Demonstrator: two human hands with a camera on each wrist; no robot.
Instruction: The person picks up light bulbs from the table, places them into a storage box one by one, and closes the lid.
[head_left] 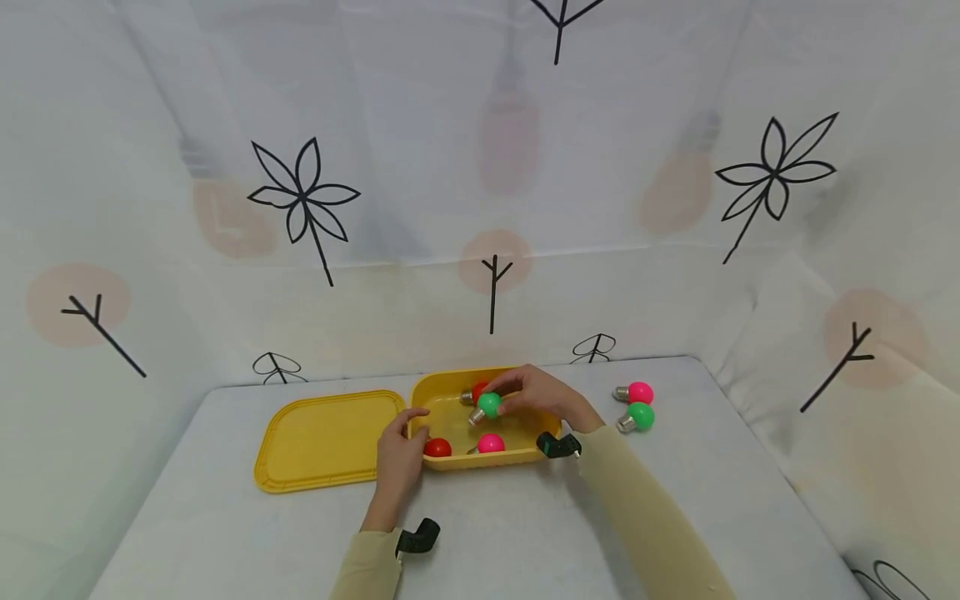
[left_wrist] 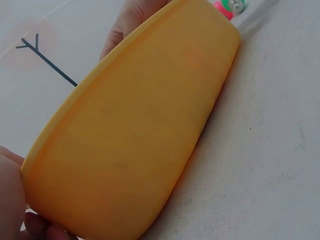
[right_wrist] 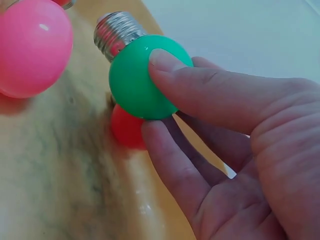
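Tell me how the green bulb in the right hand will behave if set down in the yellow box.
The green bulb is round and glossy, so it may roll and feel slippery. The right hand holds it by fingertips alone, so it is probably light. The yellow box has raised walls that should stop it.

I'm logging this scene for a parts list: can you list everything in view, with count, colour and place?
Box: one, yellow, mid-table.
Lid: one, yellow, flat left of the box.
Bulbs in box: red, pink, another red at the back.
Green bulb: one, held over the box.
Loose bulbs: pink, green, on the table right of the box.
Table: one, grey-white.
Left hand: grip on the box's left rim.
Right hand: pinches the green bulb.
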